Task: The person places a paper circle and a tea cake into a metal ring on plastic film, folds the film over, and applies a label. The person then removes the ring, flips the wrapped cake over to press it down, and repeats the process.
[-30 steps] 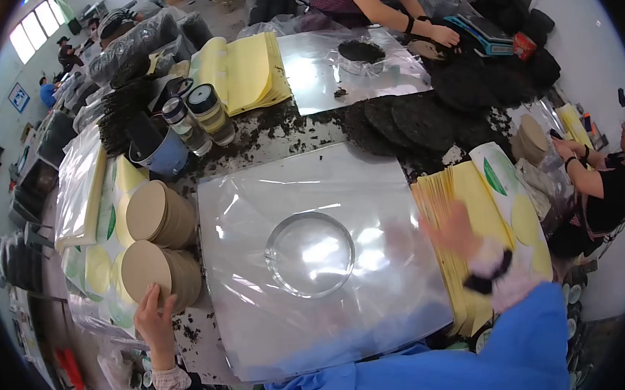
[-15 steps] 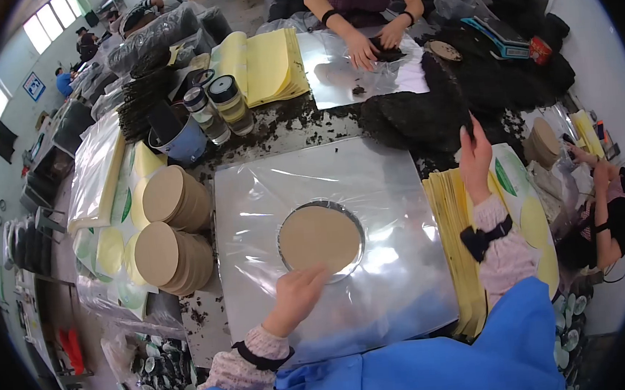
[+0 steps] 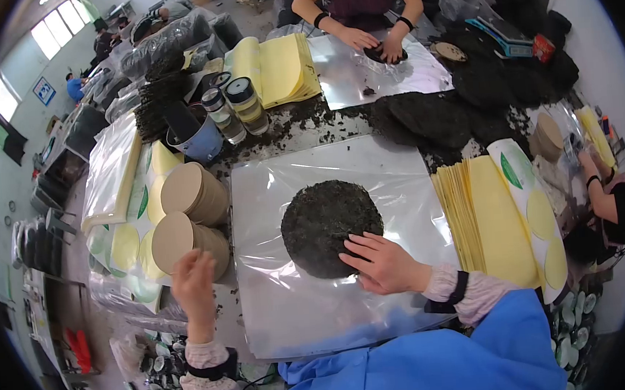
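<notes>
A dark, round seaweed sheet (image 3: 322, 223) lies on the plastic film (image 3: 411, 260) over the silvery board in front of me. My right hand (image 3: 388, 263) rests on its lower right part, fingers spread and flat, open. My left hand (image 3: 194, 283) is raised at the front edge of a stack of tan cardboard discs (image 3: 173, 241). Its fingers are bent together, and what they pinch, if anything, is hidden. A second stack of discs (image 3: 184, 188) stands just behind. The disc on the film is covered by the seaweed sheet.
A pile of dark seaweed sheets (image 3: 434, 121) lies behind the board. Yellow paper sheets (image 3: 499, 218) are on the right. Two jars (image 3: 246, 102) and a blue cup (image 3: 200, 139) stand at the back left. Across the table, a person presses a dark piece with both hands.
My right hand has brought a seaweed sheet from the pile onto the cardboard disc on the film. My left hand has left that disc and moved left to the disc stack.
</notes>
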Motion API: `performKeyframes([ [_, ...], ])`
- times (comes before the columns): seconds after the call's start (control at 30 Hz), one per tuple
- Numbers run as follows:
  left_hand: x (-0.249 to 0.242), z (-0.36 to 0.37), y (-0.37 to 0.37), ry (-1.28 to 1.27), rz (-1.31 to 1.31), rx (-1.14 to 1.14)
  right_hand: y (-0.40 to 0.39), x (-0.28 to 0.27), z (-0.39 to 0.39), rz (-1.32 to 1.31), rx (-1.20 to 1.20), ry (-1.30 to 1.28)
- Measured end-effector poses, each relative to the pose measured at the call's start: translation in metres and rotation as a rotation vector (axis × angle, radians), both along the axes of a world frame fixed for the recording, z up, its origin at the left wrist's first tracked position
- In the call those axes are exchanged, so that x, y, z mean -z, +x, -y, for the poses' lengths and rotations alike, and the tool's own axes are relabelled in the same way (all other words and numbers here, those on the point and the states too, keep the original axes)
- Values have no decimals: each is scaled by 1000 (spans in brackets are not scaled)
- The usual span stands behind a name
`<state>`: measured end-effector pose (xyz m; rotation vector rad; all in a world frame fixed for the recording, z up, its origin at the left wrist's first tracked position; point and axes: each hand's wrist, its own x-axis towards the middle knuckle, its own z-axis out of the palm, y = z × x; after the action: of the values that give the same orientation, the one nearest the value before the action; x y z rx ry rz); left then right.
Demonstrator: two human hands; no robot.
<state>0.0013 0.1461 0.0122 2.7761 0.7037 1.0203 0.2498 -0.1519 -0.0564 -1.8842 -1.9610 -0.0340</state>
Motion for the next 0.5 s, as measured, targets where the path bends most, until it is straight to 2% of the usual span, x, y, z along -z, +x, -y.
performKeyframes([
  [0.07, 1, 18, 42, -268, -143, 366, 2, -44, -9, -56, 49, 10],
  [0.13, 3, 40, 109, -462, -371, 512, 10, -62, -36, -97, 110, 33],
  [0.2, 45, 51, 158, -197, -633, 561, 23, -46, -70, 16, 391, -413],
  [0.23, 53, 67, 170, -113, -786, 552, 27, -4, -76, 108, 379, -357],
  [0.4, 106, 83, 176, 184, -700, 395, 10, 65, -94, 9, 584, -321],
  [0.43, 117, 80, 179, 182, -700, 394, 12, 79, -100, -41, 646, -314],
  [0.47, 125, 75, 185, 123, -728, 414, 18, 80, -106, -227, 677, -328],
  [0.5, 133, 70, 186, 63, -756, 430, 26, 82, -107, -220, 671, -325],
])
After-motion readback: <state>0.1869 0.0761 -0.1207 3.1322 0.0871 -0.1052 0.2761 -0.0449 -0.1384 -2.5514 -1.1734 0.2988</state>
